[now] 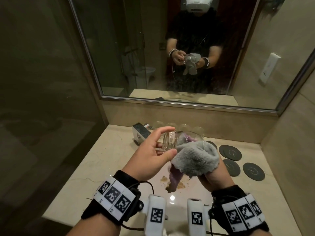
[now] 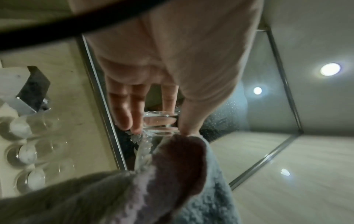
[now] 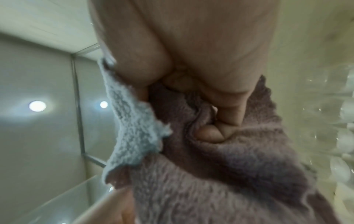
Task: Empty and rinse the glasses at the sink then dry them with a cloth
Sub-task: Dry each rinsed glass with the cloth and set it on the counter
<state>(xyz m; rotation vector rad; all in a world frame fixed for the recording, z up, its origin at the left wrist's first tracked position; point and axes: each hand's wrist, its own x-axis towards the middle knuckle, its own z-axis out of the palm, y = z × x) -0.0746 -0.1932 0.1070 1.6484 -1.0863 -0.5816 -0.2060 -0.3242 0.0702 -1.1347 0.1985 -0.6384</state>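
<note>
Your left hand (image 1: 150, 157) has the glass (image 1: 169, 140) by its thick base, thumb on the near side and fingers (image 2: 124, 112) spread round the far side, so the glass lies on its side above the sink (image 1: 180, 195) with its open mouth turned away from that grip, toward your right hand (image 1: 214, 180). The hold is loose and wide, fingertips only, with the palm off the glass.

Your right hand is bunched into the cloth (image 1: 196, 159), which is grey on one face and purple on the other. The fingers (image 3: 210, 133) are curled into its folds and gather it into a wad that is pressed over the mouth of the glass; how far the cloth goes inside the glass is hard to tell from the head view. A purple tail of cloth hangs down from below that fist toward the sink.

Beyond your left fingertips, against the back wall, stands a row of other glasses (image 1: 185, 127), with the tap (image 1: 141, 133) just beside them. Past your right hand, dark round coasters (image 1: 232, 152) lie on the counter (image 1: 95, 160). The mirror (image 1: 119, 48) above shows both hands meeting at the glass.
</note>
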